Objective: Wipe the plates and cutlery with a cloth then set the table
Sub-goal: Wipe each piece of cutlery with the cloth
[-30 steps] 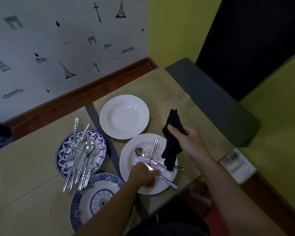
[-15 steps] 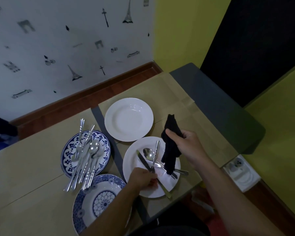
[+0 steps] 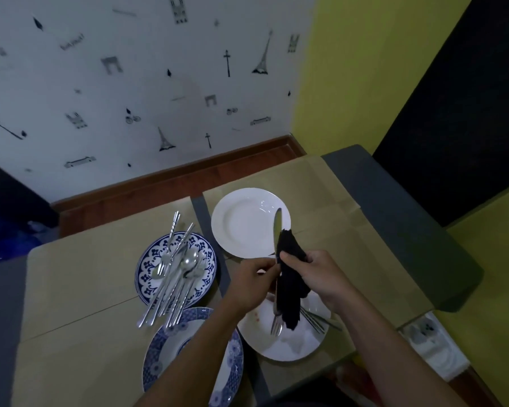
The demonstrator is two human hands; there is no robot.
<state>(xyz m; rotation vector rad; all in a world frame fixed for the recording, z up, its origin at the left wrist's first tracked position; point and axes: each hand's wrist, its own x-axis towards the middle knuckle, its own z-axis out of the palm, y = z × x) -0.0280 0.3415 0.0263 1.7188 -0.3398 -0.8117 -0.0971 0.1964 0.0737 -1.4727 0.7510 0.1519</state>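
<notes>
Left hand pinches the low end of the knife above the counter's near edge, and beside it the right hand squeezes the black cloth round the knife's middle. I think the knife could slip and bang onto the near white plate below, because only fingertips hold it if the cloth tugs hard. I count four plates: going from the left, a blue plate under a cutlery heap too tangled to count, a second blue plate by the near edge, then the far white plate and the near one, plus one cloth and one held knife.
</notes>
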